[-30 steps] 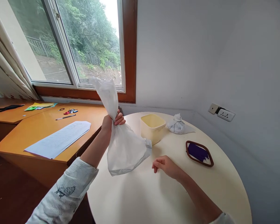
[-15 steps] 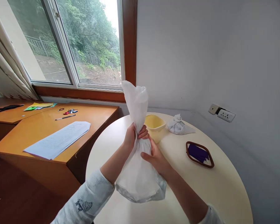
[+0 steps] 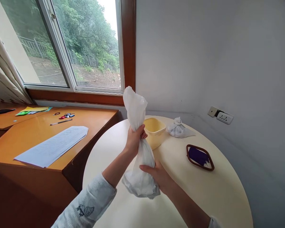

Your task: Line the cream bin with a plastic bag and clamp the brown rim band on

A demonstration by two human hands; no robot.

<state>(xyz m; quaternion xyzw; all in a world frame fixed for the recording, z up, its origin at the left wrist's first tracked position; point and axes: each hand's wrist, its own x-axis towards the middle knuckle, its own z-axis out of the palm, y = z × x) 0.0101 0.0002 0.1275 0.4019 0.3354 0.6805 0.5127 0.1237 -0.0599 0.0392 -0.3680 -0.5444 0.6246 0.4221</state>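
Note:
A white plastic bag (image 3: 142, 183) is held upright above the round table, its neck bunched and its loose top puffed out upward. My left hand (image 3: 134, 141) is closed round the neck. Lower down, my right hand (image 3: 160, 177) grips the side of the bag, thumb across the front and fingers hidden behind it. What the bag holds, if anything, I cannot make out. Just behind it stands a yellow plastic tub (image 3: 154, 133) with no lid on. A second, knotted white bag (image 3: 179, 129) lies right of the tub.
On the round cream table (image 3: 192, 196), a brown-framed piece with purple inside (image 3: 199, 156) lies to the right. The wooden desk (image 3: 95, 126) at left carries paper sheets (image 3: 53, 147), a pen (image 3: 61, 122) and keys (image 3: 66, 116). A wall with a socket (image 3: 224, 117) rises behind.
My right hand has slid down from near the neck to the lower side of the bag. The bag's body looks narrower and squeezed in. My left hand keeps its hold on the neck.

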